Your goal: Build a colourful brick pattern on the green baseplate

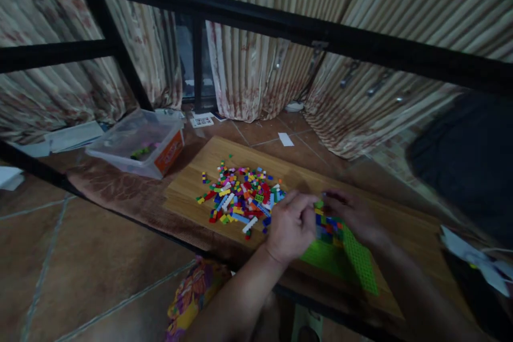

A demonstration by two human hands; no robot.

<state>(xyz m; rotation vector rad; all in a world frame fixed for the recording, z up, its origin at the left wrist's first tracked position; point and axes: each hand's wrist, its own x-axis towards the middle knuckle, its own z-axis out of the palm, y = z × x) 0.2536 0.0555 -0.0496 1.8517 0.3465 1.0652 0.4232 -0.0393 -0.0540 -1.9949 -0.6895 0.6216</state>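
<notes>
My left hand [294, 222] is closed in a pinch over the left edge of a brick build; what its fingertips hold is hidden. Opposite it, my right hand [355, 216] curls its fingers in from the right, dim and slightly blurred, and I cannot make out what is in them. Between the hands shows a yellow-green toy brick [319, 204]. Below lie rows of coloured toy bricks [331, 227] on a bright green studded baseplate [363, 264]. Left of my left hand spreads a pile of loose toy bricks [244, 195] in many colours.
The wooden board [192, 189] carries the bricks. A clear plastic box [136, 144] with an orange label and a few pieces inside stands at the left. A black metal bar [256, 8] crosses above, before striped curtains [248, 75]. Papers [475, 259] lie at the right.
</notes>
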